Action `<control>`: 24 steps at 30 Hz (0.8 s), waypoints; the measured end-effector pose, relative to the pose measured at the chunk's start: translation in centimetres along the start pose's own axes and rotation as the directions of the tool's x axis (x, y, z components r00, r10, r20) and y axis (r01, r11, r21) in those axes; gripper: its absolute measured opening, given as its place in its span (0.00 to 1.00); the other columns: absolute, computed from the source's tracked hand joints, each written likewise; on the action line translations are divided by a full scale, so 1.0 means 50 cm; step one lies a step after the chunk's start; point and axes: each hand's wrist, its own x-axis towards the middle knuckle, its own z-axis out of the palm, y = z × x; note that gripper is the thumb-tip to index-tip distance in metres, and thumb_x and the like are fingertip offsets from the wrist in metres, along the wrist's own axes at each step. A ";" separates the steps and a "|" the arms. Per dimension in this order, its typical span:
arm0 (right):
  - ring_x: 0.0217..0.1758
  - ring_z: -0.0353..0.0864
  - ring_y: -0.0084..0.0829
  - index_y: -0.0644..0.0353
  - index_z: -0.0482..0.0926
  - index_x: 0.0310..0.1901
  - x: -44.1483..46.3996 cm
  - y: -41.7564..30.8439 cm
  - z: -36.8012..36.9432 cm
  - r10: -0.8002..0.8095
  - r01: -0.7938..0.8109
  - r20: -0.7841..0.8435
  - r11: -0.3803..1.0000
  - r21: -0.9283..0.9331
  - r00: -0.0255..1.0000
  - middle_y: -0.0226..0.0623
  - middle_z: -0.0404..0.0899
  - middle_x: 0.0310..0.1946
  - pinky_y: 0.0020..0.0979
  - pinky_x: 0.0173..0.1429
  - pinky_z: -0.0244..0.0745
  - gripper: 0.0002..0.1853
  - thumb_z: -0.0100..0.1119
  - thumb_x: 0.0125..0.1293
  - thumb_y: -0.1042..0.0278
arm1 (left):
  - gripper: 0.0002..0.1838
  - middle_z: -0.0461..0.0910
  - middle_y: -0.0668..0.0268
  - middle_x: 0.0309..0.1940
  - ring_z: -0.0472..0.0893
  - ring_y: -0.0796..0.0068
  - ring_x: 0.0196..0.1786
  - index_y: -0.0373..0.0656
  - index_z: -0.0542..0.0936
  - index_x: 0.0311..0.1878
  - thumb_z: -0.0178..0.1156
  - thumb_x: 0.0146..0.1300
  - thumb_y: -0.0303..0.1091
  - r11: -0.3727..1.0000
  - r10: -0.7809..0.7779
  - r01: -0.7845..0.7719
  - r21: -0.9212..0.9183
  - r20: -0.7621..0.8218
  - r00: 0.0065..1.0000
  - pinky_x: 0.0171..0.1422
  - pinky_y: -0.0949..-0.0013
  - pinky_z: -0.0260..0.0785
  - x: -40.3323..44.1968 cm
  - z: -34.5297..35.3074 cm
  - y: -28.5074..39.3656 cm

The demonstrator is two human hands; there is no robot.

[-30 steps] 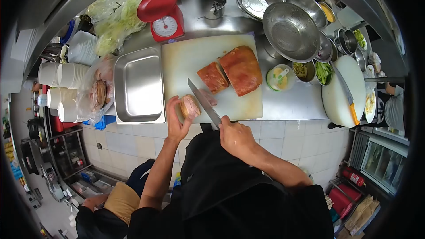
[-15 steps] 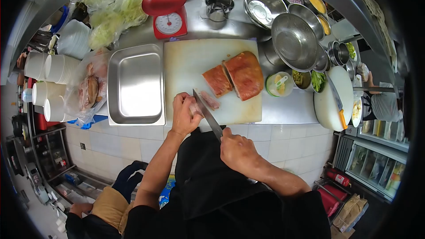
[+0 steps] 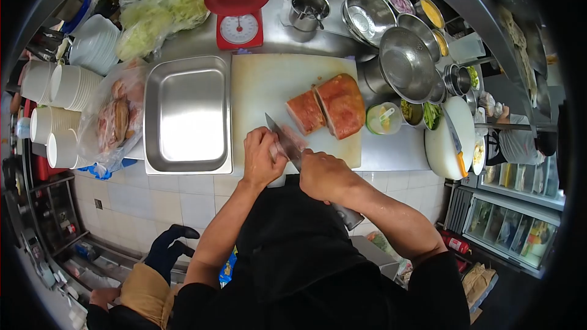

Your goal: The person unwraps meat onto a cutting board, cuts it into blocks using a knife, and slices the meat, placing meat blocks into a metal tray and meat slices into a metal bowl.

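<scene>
Over the cutting board, hands hold meat and a knife.

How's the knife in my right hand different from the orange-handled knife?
The held knife is in your right hand; the orange-handled knife lies on the white slab. The held knife's handle is hidden in your grip; the orange-handled knife's shows. Both have metal blades.
</scene>
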 end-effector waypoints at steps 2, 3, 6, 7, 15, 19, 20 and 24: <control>0.46 0.85 0.57 0.76 0.74 0.47 -0.001 -0.015 -0.015 0.102 -0.111 0.160 0.993 0.048 0.982 0.64 0.82 0.39 0.49 0.53 0.79 0.15 0.48 0.62 0.73 | 0.20 0.71 0.53 0.46 0.70 0.50 0.49 0.39 0.75 0.43 0.61 0.42 0.29 1.000 0.015 -0.015 -0.003 -0.033 0.999 0.55 0.53 0.63 -0.006 0.001 0.001; 0.46 0.85 0.57 0.76 0.74 0.47 0.007 -0.007 0.001 0.103 -0.111 0.162 0.993 0.040 0.981 0.64 0.82 0.39 0.49 0.53 0.79 0.15 0.48 0.62 0.73 | 0.20 0.71 0.53 0.46 0.70 0.50 0.49 0.39 0.75 0.43 0.61 0.42 0.29 1.000 0.010 -0.010 -0.006 -0.040 0.999 0.55 0.53 0.63 -0.007 0.002 0.001; 0.41 0.86 0.56 0.76 0.73 0.47 0.045 0.045 0.095 -0.052 0.048 -0.083 0.998 -0.051 0.995 0.62 0.83 0.36 0.50 0.48 0.80 0.15 0.48 0.62 0.74 | 0.20 0.71 0.52 0.46 0.70 0.49 0.49 0.39 0.75 0.43 0.61 0.42 0.30 1.000 0.004 -0.005 -0.017 -0.035 0.999 0.55 0.52 0.63 -0.005 -0.002 -0.001; 0.37 0.86 0.56 0.74 0.72 0.46 0.050 0.058 0.125 -0.075 0.064 -0.179 0.996 -0.066 0.981 0.62 0.83 0.33 0.51 0.45 0.80 0.13 0.47 0.63 0.73 | 0.21 0.71 0.52 0.46 0.70 0.49 0.49 0.39 0.75 0.43 0.61 0.42 0.30 1.000 0.000 -0.001 -0.021 -0.030 1.000 0.55 0.51 0.63 -0.006 -0.001 -0.002; 0.28 0.84 0.55 0.72 0.70 0.43 0.123 0.122 0.278 -0.162 0.184 -0.461 0.983 0.002 0.873 0.55 0.82 0.24 0.53 0.35 0.80 0.12 0.52 0.64 0.71 | 0.27 0.70 0.50 0.50 0.70 0.47 0.54 0.37 0.72 0.50 0.65 0.45 0.33 1.000 0.031 -0.031 -0.005 0.021 0.999 0.61 0.49 0.62 -0.026 0.011 -0.026; 0.29 0.83 0.58 0.69 0.70 0.44 0.139 0.178 0.272 -0.139 0.219 -0.486 0.969 0.112 0.863 0.57 0.81 0.24 0.56 0.36 0.78 0.13 0.52 0.69 0.64 | 0.43 0.66 0.47 0.61 0.66 0.44 0.64 0.34 0.61 0.67 0.72 0.49 0.33 0.985 -0.041 0.031 -0.168 -0.054 0.998 0.71 0.49 0.57 -0.053 -0.002 0.006; 0.30 0.83 0.60 0.67 0.70 0.44 0.145 0.201 0.266 -0.115 0.211 -0.470 0.965 0.158 0.875 0.59 0.80 0.25 0.57 0.37 0.78 0.14 0.51 0.70 0.62 | 0.43 0.66 0.47 0.61 0.66 0.44 0.64 0.34 0.61 0.67 0.72 0.49 0.33 0.986 -0.026 0.019 -0.164 -0.043 0.999 0.71 0.49 0.57 -0.058 -0.002 0.012; 0.37 0.81 0.66 0.65 0.71 0.48 0.155 0.239 0.255 -0.122 0.281 -0.471 0.917 0.282 0.874 0.65 0.80 0.30 0.59 0.46 0.75 0.16 0.51 0.71 0.59 | 0.57 0.65 0.47 0.66 0.65 0.47 0.69 0.35 0.54 0.75 0.77 0.43 0.34 0.983 0.007 -0.021 0.184 0.077 0.997 0.72 0.51 0.59 -0.068 -0.004 -0.028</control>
